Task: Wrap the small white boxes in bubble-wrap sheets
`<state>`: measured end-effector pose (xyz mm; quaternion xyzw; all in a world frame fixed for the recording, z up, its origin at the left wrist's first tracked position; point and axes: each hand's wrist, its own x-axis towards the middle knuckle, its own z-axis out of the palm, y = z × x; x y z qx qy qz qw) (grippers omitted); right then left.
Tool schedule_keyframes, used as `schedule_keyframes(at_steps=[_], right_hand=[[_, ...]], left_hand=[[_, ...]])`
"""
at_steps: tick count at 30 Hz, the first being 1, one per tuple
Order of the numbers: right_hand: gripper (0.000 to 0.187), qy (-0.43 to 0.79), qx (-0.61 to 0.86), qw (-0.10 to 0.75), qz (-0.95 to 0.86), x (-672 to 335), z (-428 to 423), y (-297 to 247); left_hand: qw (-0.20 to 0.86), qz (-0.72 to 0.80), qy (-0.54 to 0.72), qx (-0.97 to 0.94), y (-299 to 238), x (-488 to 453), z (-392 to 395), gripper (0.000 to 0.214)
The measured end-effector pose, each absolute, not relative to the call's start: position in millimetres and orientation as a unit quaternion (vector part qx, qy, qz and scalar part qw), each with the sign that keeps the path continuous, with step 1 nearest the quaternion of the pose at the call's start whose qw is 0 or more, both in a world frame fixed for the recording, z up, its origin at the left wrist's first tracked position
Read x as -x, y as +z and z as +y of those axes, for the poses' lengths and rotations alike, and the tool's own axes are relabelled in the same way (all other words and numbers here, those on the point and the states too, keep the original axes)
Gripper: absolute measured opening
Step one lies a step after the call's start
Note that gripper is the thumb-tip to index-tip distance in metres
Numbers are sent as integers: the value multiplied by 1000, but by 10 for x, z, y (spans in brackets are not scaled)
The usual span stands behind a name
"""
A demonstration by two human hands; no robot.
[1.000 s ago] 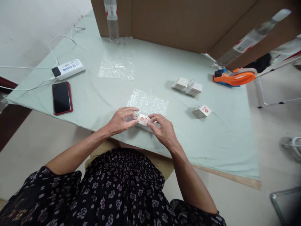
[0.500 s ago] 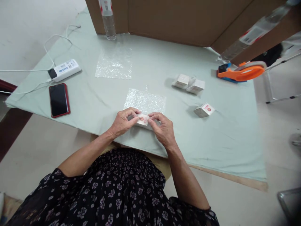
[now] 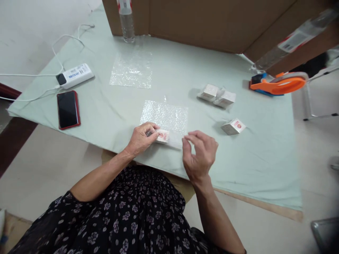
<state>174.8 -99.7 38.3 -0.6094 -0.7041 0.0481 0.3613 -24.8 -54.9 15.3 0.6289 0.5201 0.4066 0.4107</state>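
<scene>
My left hand (image 3: 141, 139) is closed on a small white box (image 3: 162, 137) with a red print, thumb on top and fingertips at its far side. The box lies at the near edge of a sheet of bubble wrap (image 3: 164, 114). Part of the clear wrap sticks out past the box's right end. My right hand (image 3: 200, 153) is just right of that end, thumb and forefinger pinched together. Whether anything thin is between those fingertips cannot be made out. A similar box (image 3: 233, 127) rests farther right, touched by neither hand.
Two wrapped boxes (image 3: 217, 96) sit beyond my right hand. A second bubble wrap sheet (image 3: 131, 72) lies farther back. An orange tape dispenser (image 3: 280, 84) stands right, a phone (image 3: 68, 110) and a white power bank (image 3: 76, 76) left. Cardboard (image 3: 196, 24) and bottles (image 3: 127, 26) line the back.
My right hand has come off the box's right end and moved right, fingers pinched. My left hand stays on the box. The view has shifted slightly.
</scene>
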Motion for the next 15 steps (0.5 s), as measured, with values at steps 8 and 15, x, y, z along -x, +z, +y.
schedule_keyframes(at_steps=[8,15], right_hand=[[39,46,484,210,-848,-1538,-974,239],[34,19,473,125,-872,-1539,-844,313]], left_hand=[[428,519,418,-610,136,233,-526,18],[453,565,316,-613,231,557,-417,23]])
